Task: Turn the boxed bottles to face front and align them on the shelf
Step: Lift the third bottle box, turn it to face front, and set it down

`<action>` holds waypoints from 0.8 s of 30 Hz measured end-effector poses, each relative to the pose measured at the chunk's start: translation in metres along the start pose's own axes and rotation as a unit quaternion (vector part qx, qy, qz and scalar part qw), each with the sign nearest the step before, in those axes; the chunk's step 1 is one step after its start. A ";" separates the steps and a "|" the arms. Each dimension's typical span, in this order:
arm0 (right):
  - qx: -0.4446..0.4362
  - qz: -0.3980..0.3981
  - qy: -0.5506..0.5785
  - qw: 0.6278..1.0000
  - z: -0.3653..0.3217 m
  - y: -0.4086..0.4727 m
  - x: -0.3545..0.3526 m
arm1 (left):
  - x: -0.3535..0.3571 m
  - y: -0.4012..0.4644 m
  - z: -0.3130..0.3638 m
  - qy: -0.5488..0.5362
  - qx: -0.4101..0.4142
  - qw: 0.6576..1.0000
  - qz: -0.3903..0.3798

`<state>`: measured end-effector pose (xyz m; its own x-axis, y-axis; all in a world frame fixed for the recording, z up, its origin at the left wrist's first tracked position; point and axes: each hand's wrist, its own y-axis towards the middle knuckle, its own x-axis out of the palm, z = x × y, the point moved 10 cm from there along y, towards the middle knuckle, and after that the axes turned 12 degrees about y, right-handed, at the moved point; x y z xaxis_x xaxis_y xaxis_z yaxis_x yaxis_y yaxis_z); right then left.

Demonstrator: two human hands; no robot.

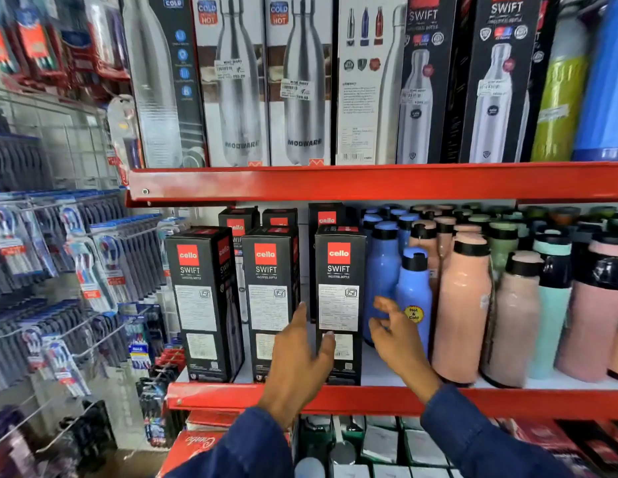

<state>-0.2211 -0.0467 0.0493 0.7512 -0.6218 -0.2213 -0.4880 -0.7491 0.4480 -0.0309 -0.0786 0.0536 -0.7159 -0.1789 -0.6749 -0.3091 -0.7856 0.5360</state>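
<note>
Standing at the front of the middle red shelf [369,398] are three tall black boxes, each with a red "cello" square and "SWIFT" printed in white above pale label panels. The left box [202,305] is turned slightly, so its right side panel shows; the middle box [268,298] and the right box [338,298] face nearly square to the camera. More black boxes [237,222] of the same kind stand behind them.

The left hand [297,360] is in front of the gap between the middle and right boxes, fingers loosely spread, its thumb lying against the lower front of the right box. The right hand [397,339] is just right of that box, fingers open and curled, gripping nothing; whether it touches the box cannot be told. Behind it stands a blue bottle [412,291] with a yellow sticker, then pink bottles [462,305] further right. Both sleeves are dark blue.

Boxed steel bottles [300,81] fill the shelf above.
</note>
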 end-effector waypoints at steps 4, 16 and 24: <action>0.022 -0.014 -0.034 0.999 0.010 -0.003 0.008 | 0.017 0.009 0.003 -0.007 -0.011 1.000 -0.016; -0.034 0.034 0.122 0.991 0.009 -0.011 -0.008 | 0.019 0.009 0.004 -0.085 -0.003 0.996 0.022; -0.108 0.029 0.097 0.989 -0.012 -0.009 -0.024 | 0.007 0.003 0.002 -0.146 -0.019 0.986 0.084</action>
<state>-0.2293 -0.0220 0.0611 0.8059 -0.5914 -0.0287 -0.4424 -0.6336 0.6347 -0.0385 -0.0809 0.0514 -0.9063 -0.1345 -0.4006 -0.1514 -0.7817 0.6051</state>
